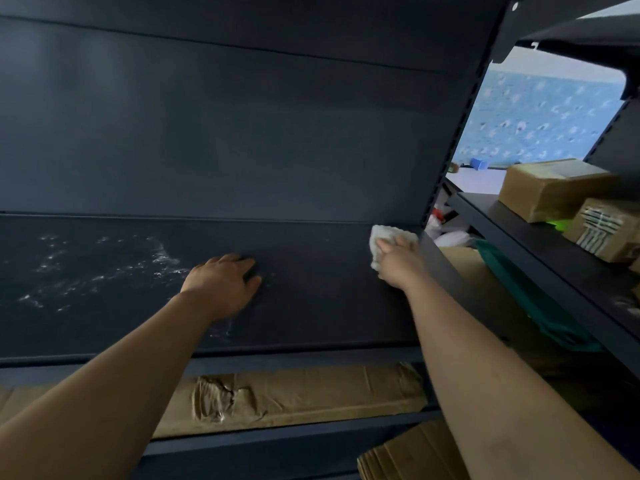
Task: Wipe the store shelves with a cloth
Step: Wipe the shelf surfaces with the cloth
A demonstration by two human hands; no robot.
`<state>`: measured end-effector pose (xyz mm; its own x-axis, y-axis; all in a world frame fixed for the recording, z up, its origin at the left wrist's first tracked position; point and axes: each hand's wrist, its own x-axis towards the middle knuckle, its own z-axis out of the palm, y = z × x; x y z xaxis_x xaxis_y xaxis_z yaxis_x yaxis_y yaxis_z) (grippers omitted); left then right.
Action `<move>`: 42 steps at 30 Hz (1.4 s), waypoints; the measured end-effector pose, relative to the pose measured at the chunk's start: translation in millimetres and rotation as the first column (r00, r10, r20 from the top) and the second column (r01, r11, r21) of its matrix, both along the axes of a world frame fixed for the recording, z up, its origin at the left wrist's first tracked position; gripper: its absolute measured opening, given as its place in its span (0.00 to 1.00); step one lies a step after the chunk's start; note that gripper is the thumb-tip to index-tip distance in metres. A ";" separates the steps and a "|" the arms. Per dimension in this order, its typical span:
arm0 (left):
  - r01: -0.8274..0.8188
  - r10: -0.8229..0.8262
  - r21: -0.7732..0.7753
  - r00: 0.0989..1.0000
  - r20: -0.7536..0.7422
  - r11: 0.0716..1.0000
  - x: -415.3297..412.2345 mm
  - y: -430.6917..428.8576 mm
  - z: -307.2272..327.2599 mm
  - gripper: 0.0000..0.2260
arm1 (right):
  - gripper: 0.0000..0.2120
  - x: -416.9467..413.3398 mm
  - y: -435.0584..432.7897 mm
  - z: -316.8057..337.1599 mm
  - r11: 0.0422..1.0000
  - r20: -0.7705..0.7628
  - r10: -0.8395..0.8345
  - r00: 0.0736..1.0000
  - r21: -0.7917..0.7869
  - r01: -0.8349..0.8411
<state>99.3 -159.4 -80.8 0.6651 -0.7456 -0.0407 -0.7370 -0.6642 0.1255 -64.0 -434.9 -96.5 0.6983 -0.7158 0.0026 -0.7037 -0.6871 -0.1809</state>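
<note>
A: Head view first. Where's the cloth?
B: The cloth (385, 237) is bunched under the right hand (398, 263), at the far right corner of the shelf (311, 306), up against the back panel (242, 133). The fingers curl over it and press it down.
A: And the left hand?
B: The left hand (225, 282) lies palm down mid-shelf, fingers resting on the surface, holding nothing. I'd say it's bracing.
A: How will the cloth handle?
B: Soft, light and limp, I judge. It may fold or slip out unless it's kept wadded under the palm with the loose edges tucked in. The shelf looks stiff and smooth, so the cloth should glide.
A: What's left?
B: White smears (104, 268) on the left part, well apart from the cloth. They probably need firmer pressure.
</note>
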 end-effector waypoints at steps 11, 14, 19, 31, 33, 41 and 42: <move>-0.035 0.035 -0.031 0.999 0.015 0.999 -1.2 -6.5 -0.3 0.25 | 0.27 90.4 45.2 -5.9 0.925 0.102 0.379 0.920 -0.007 -0.380; -0.041 0.041 -0.033 0.999 0.020 0.999 -3.0 -6.4 -0.7 0.25 | 0.26 51.7 -14.4 -5.1 0.976 0.108 0.211 0.971 -0.079 -0.204; -0.037 0.038 -0.030 0.999 0.029 0.999 -2.7 -5.8 -0.3 0.25 | 0.25 -4.0 -89.1 -12.2 0.991 0.048 -0.089 0.995 -0.096 0.093; -0.038 0.041 -0.046 0.998 0.054 0.998 -14.6 17.1 3.1 0.25 | 0.24 64.0 106.7 -7.5 0.905 0.171 0.425 0.889 -0.067 -0.420; -0.053 0.057 -0.066 0.997 0.053 0.996 -14.3 35.4 5.3 0.24 | 0.25 49.6 119.7 -2.3 0.880 0.193 0.475 0.859 -0.076 -0.469; -0.144 0.148 -0.064 0.987 0.063 0.988 10.2 135.9 1.4 0.25 | 0.29 -35.2 69.4 -9.3 0.957 -0.024 0.196 0.980 -0.214 -0.197; -0.159 0.164 -0.069 0.984 0.063 0.985 14.5 147.1 1.2 0.25 | 0.29 -32.7 73.8 -13.6 0.969 -0.022 0.147 0.989 -0.197 -0.149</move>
